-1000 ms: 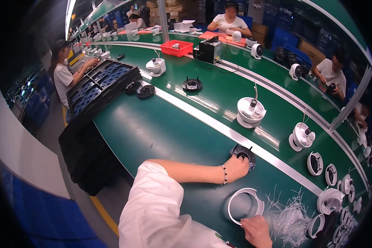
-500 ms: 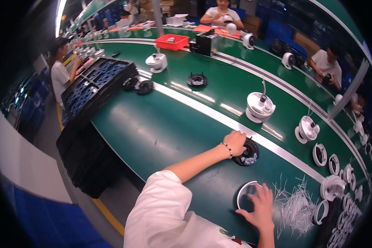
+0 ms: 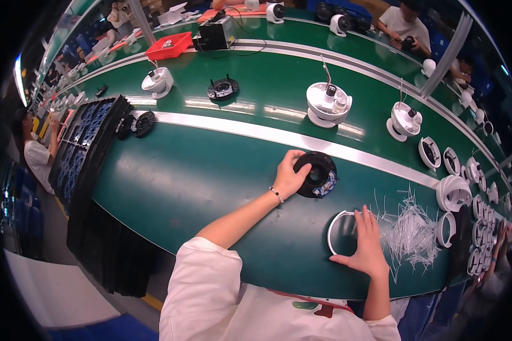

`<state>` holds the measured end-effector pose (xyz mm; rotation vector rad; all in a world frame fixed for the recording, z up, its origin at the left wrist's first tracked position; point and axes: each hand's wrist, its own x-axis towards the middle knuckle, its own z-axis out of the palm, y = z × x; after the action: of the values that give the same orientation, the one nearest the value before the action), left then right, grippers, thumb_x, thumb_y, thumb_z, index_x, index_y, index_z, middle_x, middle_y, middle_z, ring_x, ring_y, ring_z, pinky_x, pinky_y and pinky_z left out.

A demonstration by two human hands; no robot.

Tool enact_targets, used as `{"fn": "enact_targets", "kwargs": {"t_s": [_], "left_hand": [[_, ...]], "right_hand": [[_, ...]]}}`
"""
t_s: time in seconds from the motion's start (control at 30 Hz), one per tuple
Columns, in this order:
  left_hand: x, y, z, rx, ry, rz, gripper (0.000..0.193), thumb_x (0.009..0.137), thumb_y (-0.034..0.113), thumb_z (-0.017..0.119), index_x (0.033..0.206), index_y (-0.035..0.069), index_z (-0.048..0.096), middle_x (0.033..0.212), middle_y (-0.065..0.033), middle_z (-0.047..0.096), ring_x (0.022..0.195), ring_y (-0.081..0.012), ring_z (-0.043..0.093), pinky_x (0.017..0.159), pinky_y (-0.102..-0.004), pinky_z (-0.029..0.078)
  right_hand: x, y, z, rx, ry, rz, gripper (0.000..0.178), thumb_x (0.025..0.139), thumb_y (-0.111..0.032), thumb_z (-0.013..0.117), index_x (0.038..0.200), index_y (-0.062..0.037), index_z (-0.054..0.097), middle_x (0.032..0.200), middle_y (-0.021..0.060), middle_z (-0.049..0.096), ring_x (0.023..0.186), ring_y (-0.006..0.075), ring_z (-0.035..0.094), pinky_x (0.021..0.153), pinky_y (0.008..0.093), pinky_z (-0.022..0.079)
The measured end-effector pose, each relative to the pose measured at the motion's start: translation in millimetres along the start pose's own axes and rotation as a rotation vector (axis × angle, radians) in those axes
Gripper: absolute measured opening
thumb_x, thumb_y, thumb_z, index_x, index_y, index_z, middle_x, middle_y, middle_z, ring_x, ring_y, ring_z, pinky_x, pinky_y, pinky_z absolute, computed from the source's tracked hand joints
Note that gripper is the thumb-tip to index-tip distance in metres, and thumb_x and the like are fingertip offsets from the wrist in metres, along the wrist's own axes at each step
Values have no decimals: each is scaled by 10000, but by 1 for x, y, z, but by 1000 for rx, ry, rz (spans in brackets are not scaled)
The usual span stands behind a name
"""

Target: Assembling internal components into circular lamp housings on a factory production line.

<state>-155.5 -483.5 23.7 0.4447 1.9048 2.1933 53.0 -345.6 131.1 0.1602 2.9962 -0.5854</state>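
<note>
Nearest, the right hand point(image 3: 370, 247) is spread over the right side of a white ring point(image 3: 329, 232), thumb low and fingers reaching toward the far rim; whether it grips the ring or only rests against it, I cannot tell. Just right of that hand lies a loose heap of thin clear strips point(image 3: 412, 236), and beyond the heap, on the right, stands another open white ring point(image 3: 446, 230).

A little farther off and to the left of the right hand, the left hand point(image 3: 292, 177) is closed on the left edge of a black disc point(image 3: 317, 174), its thumb lying over the top near the central hole. A small blue circuit board point(image 3: 325, 185) shows on the disc's near right part. What has changed is the disc's place: a second ago it sat close against the pale metal strip point(image 3: 256, 132), and now it lies clear of it on the near part of the green table point(image 3: 170, 187). The right hand has also gone from the ring's near rim to its right side. As I judge it, this leaves disc and ring near each other, apart, with one hand at each.

Past the strip, a white housing with an upright wire point(image 3: 328, 102) stands on the far side, with a second black disc point(image 3: 222, 89) to its left; farther still, on the left, is a red bin point(image 3: 169, 45)
</note>
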Motion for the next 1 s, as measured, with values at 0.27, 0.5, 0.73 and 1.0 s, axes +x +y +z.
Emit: {"fn": "enact_targets", "kwargs": {"t_s": [0.27,0.5,0.73,1.0], "left_hand": [[-18,29,-10,-242,51,-10,313,790,14,525,1068,3,382,974,-105,524,853,-142,535,745,-246,445],[-52,31,20,-333,-172,-166,359,779,13,536,1089,10,355,1028,-92,510,959,-152,495,823,-259,399],[-50,63,12,-1101,-687,-778,668,814,534,314,1278,57,265,1265,-138,352,1182,-281,332,987,-451,257],[-48,66,15,-1064,-589,-899,629,819,544,296,1224,67,358,1211,-142,408,1108,-283,414,936,-447,334]], "right_hand": [[24,-12,-4,387,308,49,1045,459,-315,789,1275,-9,212,1240,197,302,1151,333,297,958,394,266],[52,-32,23,610,583,119,1106,454,-286,811,1290,0,147,1239,181,279,1170,287,299,963,370,267],[47,-27,19,533,581,8,1137,432,-328,817,1290,1,147,1226,195,289,1146,324,311,940,405,285],[45,-25,20,599,465,-79,1146,421,-327,806,1294,0,141,1271,195,261,1161,333,288,947,408,271]]}}
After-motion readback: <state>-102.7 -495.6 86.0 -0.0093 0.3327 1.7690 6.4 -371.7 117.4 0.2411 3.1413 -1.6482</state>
